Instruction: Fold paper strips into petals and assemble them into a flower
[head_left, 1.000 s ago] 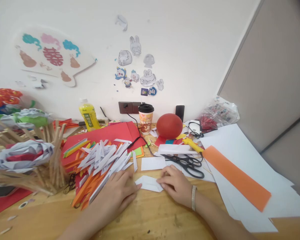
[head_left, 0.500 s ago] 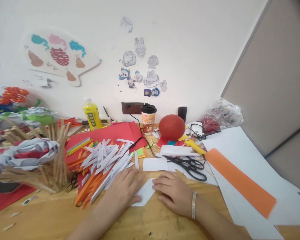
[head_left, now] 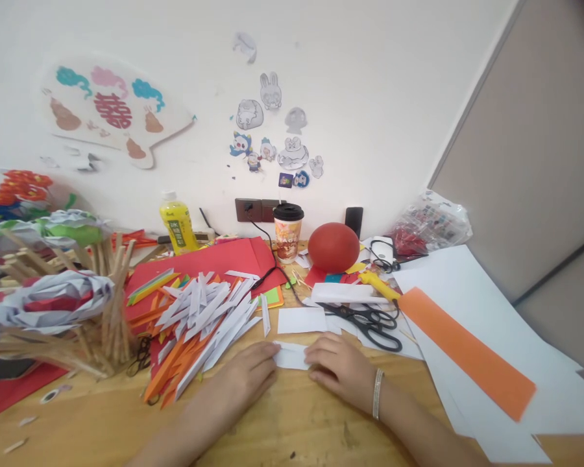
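Observation:
A small white paper lies level between my two hands, just above or on the wooden table. My left hand pinches its left end, fingers together. At the right end, my right hand has its fingers closed on the paper, and a silvery bracelet circles that wrist. Another white paper piece rests right behind. Black scissors are to the right of it. Left of my hands is a pile of folded white and orange paper strips.
Behind stand a cup with a black lid, a red balloon and a yellow bottle. Large white sheets with an orange strip cover the right side. Bundled wooden sticks stand at the left.
The paper between my hands was slanted and reached nearer to me; now it is a level, shorter strip. My left hand's spread fingers have drawn together at its left end.

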The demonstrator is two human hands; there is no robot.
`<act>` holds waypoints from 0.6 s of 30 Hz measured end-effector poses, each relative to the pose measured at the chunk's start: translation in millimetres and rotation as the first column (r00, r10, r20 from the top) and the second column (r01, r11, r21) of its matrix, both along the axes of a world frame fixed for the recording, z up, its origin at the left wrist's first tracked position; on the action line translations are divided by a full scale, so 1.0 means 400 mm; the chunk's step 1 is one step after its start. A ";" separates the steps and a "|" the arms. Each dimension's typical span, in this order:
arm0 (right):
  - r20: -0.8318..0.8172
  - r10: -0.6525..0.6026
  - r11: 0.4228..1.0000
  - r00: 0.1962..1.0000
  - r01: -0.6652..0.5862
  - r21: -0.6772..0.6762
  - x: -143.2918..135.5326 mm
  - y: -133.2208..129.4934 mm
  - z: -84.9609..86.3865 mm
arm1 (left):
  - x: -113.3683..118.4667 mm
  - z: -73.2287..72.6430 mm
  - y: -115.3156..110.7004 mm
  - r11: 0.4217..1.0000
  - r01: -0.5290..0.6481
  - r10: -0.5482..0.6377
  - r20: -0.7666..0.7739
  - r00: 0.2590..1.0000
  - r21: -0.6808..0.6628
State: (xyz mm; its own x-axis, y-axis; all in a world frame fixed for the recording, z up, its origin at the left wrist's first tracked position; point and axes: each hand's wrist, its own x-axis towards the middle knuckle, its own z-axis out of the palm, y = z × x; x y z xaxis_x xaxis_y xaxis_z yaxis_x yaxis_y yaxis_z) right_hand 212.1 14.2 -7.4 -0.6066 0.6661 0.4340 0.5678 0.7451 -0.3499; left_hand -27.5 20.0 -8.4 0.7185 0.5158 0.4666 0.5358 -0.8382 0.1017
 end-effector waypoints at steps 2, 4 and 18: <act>-0.004 -0.032 0.998 0.999 0.032 -0.047 0.003 0.003 0.000 | 0.004 0.011 -0.002 0.999 -0.006 0.007 0.015 1.000 -0.054; -0.002 -0.047 0.997 0.999 0.047 -0.056 0.004 0.001 0.000 | 0.009 0.017 -0.006 0.993 -0.028 0.033 0.034 0.999 -0.115; -0.053 -0.205 0.976 0.977 0.200 -0.091 -0.024 -0.023 0.003 | 0.033 0.026 -0.021 0.968 -0.158 0.176 0.079 0.981 -0.193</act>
